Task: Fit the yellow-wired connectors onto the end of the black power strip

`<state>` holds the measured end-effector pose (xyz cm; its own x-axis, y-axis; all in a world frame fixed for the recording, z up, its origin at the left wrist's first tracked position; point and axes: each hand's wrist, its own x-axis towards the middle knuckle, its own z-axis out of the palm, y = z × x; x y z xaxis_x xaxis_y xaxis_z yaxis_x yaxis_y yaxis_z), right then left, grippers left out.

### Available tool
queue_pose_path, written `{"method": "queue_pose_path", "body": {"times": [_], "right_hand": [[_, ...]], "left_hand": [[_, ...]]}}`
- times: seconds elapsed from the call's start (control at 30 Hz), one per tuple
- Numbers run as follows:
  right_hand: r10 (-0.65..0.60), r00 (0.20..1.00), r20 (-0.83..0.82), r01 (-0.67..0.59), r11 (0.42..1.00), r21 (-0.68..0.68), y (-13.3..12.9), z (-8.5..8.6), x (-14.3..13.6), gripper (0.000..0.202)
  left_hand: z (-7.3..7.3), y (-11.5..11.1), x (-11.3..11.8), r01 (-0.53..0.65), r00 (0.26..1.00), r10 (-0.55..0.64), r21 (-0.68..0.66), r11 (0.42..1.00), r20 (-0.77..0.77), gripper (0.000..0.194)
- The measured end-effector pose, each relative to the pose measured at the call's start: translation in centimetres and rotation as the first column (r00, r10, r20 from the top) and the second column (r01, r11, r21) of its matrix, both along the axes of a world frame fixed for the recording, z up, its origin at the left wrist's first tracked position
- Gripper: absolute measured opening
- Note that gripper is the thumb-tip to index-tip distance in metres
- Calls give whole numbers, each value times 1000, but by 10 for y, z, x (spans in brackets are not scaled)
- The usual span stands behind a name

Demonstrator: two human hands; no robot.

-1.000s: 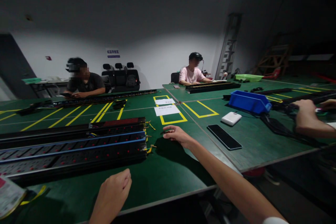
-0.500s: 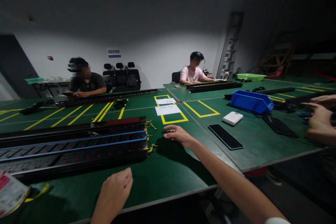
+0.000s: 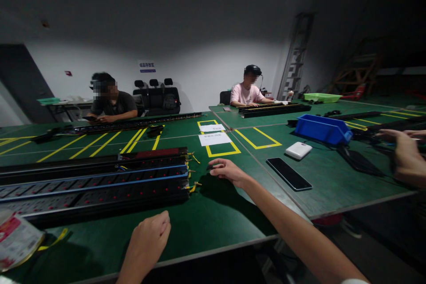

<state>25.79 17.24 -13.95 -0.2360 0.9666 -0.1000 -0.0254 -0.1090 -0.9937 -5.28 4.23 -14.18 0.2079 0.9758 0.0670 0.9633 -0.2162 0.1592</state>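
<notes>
My left hand (image 3: 149, 237) is over the near edge of the green table (image 3: 199, 230), its fingers curled in; what they hold, if anything, is hidden. My right hand (image 3: 228, 171) hovers past the right ends of long black strips (image 3: 133, 191) with red dots and blue edges. Its fingers are bent and slightly apart, with no object visible between them. Short yellow wires (image 3: 194, 187) stick out from the strip ends, just left of my right hand. White paper sheets (image 3: 214, 138) lie beyond that hand.
A black phone (image 3: 289, 174), a white box-shaped device (image 3: 298, 150) and a blue bin (image 3: 321, 129) are on the right. Another person's hand (image 3: 408, 153) is at the far right. A printed container (image 3: 18, 239) stands at the near left. Two people sit across the table.
The whole view has shifted slightly, with the scene lying a little further right. Both my hands keep nearly the same pose and place. The co-worker's hands at the right have moved slightly.
</notes>
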Motion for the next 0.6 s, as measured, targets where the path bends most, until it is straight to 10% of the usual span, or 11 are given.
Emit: {"method": "queue_pose_path", "body": {"times": [0.4, 0.6], "right_hand": [[-60, 983, 172, 27, 982, 186, 6, -10, -1, 47], [-305, 757, 577, -11, 878, 478, 6, -10, 6, 42]], "left_hand": [[-4, 2, -1, 5, 1000, -5, 17, 1000, -12, 27], [-1, 1, -1, 1, 1000, -1, 12, 1000, -10, 28]]}}
